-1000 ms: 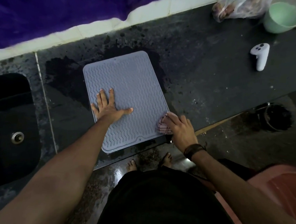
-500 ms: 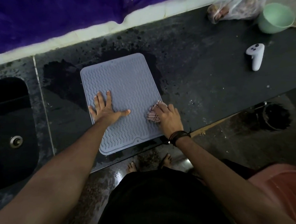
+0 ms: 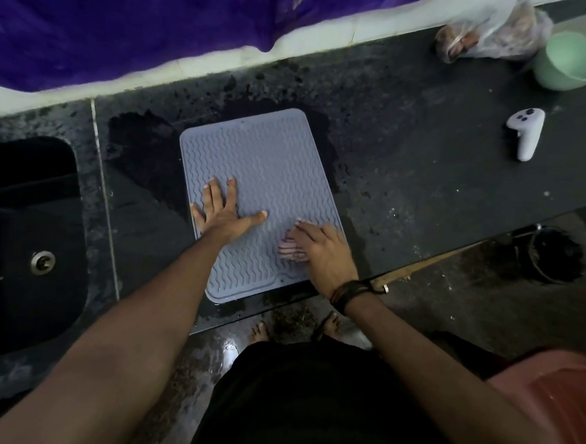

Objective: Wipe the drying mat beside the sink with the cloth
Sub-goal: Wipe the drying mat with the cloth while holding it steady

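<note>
A grey ribbed drying mat [image 3: 267, 172] lies on the dark wet counter [image 3: 408, 167], right of the black sink [image 3: 19, 246]. My left hand [image 3: 222, 210] presses flat on the mat's left part, fingers spread. My right hand [image 3: 320, 251] lies over a small pink striped cloth [image 3: 290, 250] on the mat's lower right part and presses it down. Most of the cloth is hidden under that hand.
A white controller [image 3: 527, 133] lies on the counter at the right. At the back right stand a green cup [image 3: 569, 60] and a plastic bag [image 3: 492, 28]. A purple fabric [image 3: 125, 16] hangs over the wall behind. A dark bucket [image 3: 553, 255] stands on the floor.
My right hand has slid the cloth leftward from the mat's right edge onto the mat's lower middle. My left hand has stayed pressed in place.
</note>
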